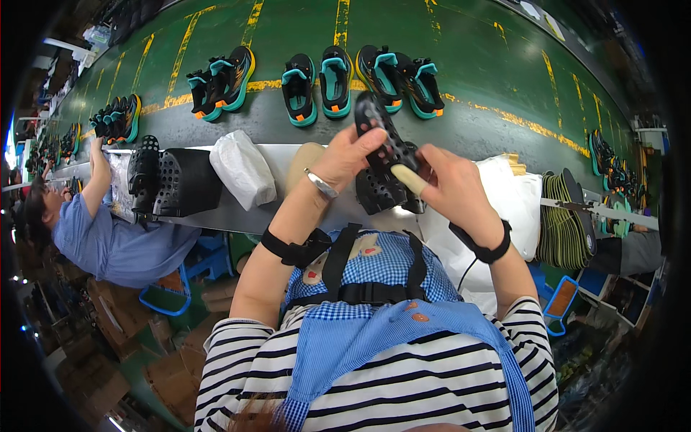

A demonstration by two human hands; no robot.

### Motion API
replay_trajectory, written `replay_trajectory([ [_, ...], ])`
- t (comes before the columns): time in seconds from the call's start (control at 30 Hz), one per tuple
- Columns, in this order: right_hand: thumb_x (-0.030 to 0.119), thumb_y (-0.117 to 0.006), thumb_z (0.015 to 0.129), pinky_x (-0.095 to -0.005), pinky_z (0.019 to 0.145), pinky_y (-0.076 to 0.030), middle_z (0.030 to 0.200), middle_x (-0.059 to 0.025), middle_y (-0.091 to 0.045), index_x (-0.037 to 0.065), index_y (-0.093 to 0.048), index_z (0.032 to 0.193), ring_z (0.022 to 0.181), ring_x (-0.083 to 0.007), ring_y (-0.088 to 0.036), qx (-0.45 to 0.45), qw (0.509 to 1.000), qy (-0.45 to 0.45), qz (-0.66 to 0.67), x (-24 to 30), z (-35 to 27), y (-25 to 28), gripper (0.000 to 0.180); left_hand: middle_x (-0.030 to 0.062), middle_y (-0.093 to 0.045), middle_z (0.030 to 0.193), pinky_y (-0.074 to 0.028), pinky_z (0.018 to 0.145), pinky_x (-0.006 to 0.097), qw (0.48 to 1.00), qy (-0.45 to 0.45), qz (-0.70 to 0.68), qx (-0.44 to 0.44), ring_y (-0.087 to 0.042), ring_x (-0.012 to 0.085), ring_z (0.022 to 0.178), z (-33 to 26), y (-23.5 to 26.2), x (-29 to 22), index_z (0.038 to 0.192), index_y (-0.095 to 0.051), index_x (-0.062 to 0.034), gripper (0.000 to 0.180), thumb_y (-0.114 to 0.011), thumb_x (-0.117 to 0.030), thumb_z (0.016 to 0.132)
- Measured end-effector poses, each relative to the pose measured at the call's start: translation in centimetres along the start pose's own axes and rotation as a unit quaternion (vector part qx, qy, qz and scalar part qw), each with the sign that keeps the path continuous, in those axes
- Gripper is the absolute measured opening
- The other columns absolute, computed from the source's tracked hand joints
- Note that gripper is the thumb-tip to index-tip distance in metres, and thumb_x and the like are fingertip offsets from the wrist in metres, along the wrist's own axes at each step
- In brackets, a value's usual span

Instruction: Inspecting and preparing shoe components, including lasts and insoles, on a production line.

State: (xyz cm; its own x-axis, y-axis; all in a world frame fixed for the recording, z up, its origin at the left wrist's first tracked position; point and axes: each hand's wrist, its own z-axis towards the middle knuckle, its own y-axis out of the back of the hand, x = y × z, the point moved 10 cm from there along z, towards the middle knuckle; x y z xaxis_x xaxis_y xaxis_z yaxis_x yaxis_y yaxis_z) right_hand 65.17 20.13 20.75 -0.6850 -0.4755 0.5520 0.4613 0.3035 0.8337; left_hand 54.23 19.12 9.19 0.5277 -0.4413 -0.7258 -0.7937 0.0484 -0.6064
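Both of my hands are raised over the bench, around a black perforated piece (pixel 376 122), long and curved with rows of round holes. My left hand (pixel 344 160) grips it from the left, its thumb pressed across the holes. On the other side my right hand (pixel 455 180) has its fingers curled at the lower end, partly hidden. A pale yellow cover (pixel 409 179) on one of its digits lies against the piece. Just below, more black perforated pieces (pixel 373 193) rest on the bench edge.
Pairs of black-and-teal sneakers (pixel 299 90) stand along the green surface (pixel 295 29) ahead. On the bench are a white wrapped bundle (pixel 241 171), black perforated containers (pixel 188 183), white sheets (pixel 504 209) and stacked insoles (pixel 560 234). A co-worker (pixel 119 241) reaches forward at left.
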Motion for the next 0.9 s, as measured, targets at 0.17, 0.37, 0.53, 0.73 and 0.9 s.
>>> replay_trajectory([
  [0.17, 0.04, -0.066, 0.077, -0.0417, 0.053, -0.043, 0.064, -0.0143, -0.059, 0.001, -0.055, 0.077, 0.06, -0.0336, -0.058, 0.046, 0.999, 0.01, -0.013, 0.4, 4.9, -2.5, 0.041, 0.0008, -0.058, 0.102, -0.048, 0.084, 0.032, 0.992, -0.073, -0.061, -0.078, -0.057, 0.0131, 0.092, 0.3, 3.6, -2.2, 0.111, -0.051, -0.0086, 0.031, -0.061, -0.027, 0.088],
  [0.37, 0.038, -0.069, 0.075, -0.0347, 0.055, -0.042, 0.062, -0.0101, -0.056, 0.002, -0.059, 0.083, 0.057, -0.0227, -0.055, 0.131, 0.98, -0.068, 0.135, -1.2, 9.7, -5.9, 0.038, 0.0028, -0.059, 0.105, -0.049, 0.084, 0.032, 0.985, -0.094, -0.11, -0.09, -0.059, 0.0149, 0.096, 1.4, 7.2, -3.4, 0.112, -0.051, -0.0081, 0.029, -0.059, -0.024, 0.09],
  [0.53, 0.04, -0.065, 0.078, -0.0338, 0.058, -0.044, 0.063, -0.0101, -0.058, 0.002, -0.064, 0.08, 0.059, -0.0205, -0.056, 0.152, 0.972, -0.116, 0.134, -5.1, 12.4, -9.8, 0.039, 0.0089, -0.059, 0.11, -0.05, 0.08, 0.034, 0.983, 0.07, 0.007, -0.168, -0.061, 0.0206, 0.09, 3.2, 10.7, -1.4, 0.11, -0.056, -0.0025, 0.041, -0.061, -0.036, 0.086],
  [0.73, 0.043, -0.066, 0.076, -0.0296, 0.052, -0.037, 0.058, -0.0034, -0.052, 0.0, -0.064, 0.072, 0.055, -0.0134, -0.043, 0.254, 0.912, -0.256, 0.195, -9.2, 15.9, -14.4, 0.044, 0.0104, -0.054, 0.118, -0.046, 0.088, 0.037, 0.701, -0.035, 0.69, -0.177, -0.055, 0.031, 0.102, 6.5, 12.2, -3.3, 0.119, -0.056, -0.0074, 0.041, -0.063, -0.018, 0.079],
  [0.9, 0.042, -0.058, 0.077, -0.0388, 0.072, -0.051, 0.087, -0.0185, -0.066, 0.002, -0.069, 0.085, 0.085, -0.0336, -0.064, 0.219, 0.955, -0.136, -0.149, -7.0, 21.2, -13.3, 0.042, 0.0087, -0.054, 0.098, -0.05, 0.076, 0.038, 0.671, -0.109, 0.704, -0.206, -0.055, 0.0291, 0.09, 7.5, 10.8, -3.1, 0.089, -0.061, -0.0048, 0.01, -0.058, -0.011, 0.082],
])
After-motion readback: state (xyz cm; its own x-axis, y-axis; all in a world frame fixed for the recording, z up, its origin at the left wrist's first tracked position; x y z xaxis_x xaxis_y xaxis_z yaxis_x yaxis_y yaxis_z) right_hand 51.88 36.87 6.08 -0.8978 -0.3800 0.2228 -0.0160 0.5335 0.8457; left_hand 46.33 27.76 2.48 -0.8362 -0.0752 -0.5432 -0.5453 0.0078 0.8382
